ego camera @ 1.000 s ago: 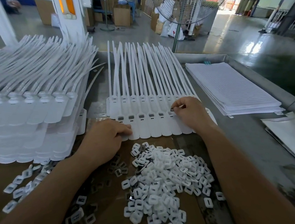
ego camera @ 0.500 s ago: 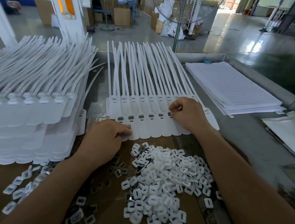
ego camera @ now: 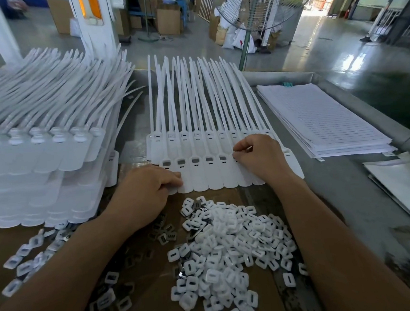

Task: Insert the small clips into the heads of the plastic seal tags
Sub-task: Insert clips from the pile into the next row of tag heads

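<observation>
Seal tags (ego camera: 215, 176), R hand (ego camera: 260, 158) pinches clip (ego camera: 234, 156) at head, L hand (ego camera: 143, 197) grips edge

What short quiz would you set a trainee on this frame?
1. True or false: the left hand rests on the near end of the row of tags.
2. The pile of loose clips lies: A) beyond the tags; B) between the forearms, nearer than the tags; C) on the floor.
3. Which hand pinches at a tag head?
Key: 1 true; 2 B; 3 the right hand.
</observation>
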Tool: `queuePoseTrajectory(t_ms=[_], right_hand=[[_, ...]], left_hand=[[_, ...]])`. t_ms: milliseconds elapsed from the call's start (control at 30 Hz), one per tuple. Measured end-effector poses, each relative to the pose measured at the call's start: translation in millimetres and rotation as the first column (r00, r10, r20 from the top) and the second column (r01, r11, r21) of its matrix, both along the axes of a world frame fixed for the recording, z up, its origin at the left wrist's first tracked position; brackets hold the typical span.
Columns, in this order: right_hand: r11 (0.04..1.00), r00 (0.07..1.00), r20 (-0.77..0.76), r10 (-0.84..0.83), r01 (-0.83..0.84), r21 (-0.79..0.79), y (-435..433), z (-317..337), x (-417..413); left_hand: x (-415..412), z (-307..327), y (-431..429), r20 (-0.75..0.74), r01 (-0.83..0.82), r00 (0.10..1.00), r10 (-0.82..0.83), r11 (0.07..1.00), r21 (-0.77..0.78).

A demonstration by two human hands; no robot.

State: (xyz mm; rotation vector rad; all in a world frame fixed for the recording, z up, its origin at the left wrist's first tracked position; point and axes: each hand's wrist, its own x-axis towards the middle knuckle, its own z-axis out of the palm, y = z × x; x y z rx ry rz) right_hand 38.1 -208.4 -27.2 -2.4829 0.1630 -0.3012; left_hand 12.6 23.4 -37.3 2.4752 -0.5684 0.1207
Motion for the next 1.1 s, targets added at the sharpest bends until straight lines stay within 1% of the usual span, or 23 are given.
queuePoseTrajectory(t_ms=[433, 500, 567, 633, 667, 700, 767, 833, 867, 933, 1100], right_hand=[[1.0, 1.0, -0.009, -0.019, 0.019, 0.005, 4.2, 0.0, 0.9], [0.999, 1.0, 0.002, -0.011, 0.011, 0.035, 3.1, 0.9, 0.1], [0.995, 0.999, 0.04, -0.006, 0.002, 0.1, 3.2, 5.6, -2.1], [0.987, 0.995, 0.079, 0.06, -0.071, 0.145, 7.0, 15.3, -7.4], [0.978, 0.988, 0.074, 0.135, -0.145, 0.152, 11.1, 21.0, -11.7], [0.96, 0.971, 0.041, 0.235, -0.238, 0.146, 16.4, 26.8, -16.5], [0.9, 0.898, -0.093, 0.43, -0.419, 0.119, 29.5, 34.8, -27.7], [0.835, 0.811, -0.205, 0.549, -0.544, 0.085, 40.8, 37.2, -36.4], [0.81, 0.779, -0.24, 0.579, -0.582, 0.068, 44.7, 37.5, -39.3], [0.785, 0.745, -0.285, 0.603, -0.617, 0.049, 50.1, 36.7, -42.1], [0.785, 0.737, -0.324, 0.594, -0.618, 0.035, 54.2, 33.4, -41.6]], left_hand=[[0.6, -2.1, 0.7, 0.021, -0.004, 1.0, 0.004, 1.0, 0.006], [0.6, -2.3, 1.0, 0.021, -0.003, 1.0, 0.003, 1.0, 0.011], [0.5, -2.0, 1.2, 0.017, -0.001, 1.0, 0.001, 1.0, 0.004], [0.5, -0.8, 0.5, 0.016, 0.0, 1.0, 0.0, 1.0, -0.003], [0.5, -0.5, 0.3, 0.015, 0.0, 1.0, 0.0, 1.0, -0.005], [0.8, -0.4, 0.2, 0.008, -0.003, 1.0, 0.003, 1.0, -0.01], [1.2, -0.5, 0.2, -0.011, -0.012, 1.0, 0.011, 1.0, -0.02], [1.4, -1.2, 0.3, -0.013, -0.015, 1.0, 0.015, 1.0, -0.024], [1.4, -1.4, 0.3, -0.01, -0.016, 1.0, 0.016, 0.999, -0.028], [1.4, -1.8, 0.6, -0.003, -0.016, 1.0, 0.016, 0.999, -0.03], [2.0, -0.5, 0.3, 0.004, -0.01, 1.0, 0.01, 1.0, -0.009]])
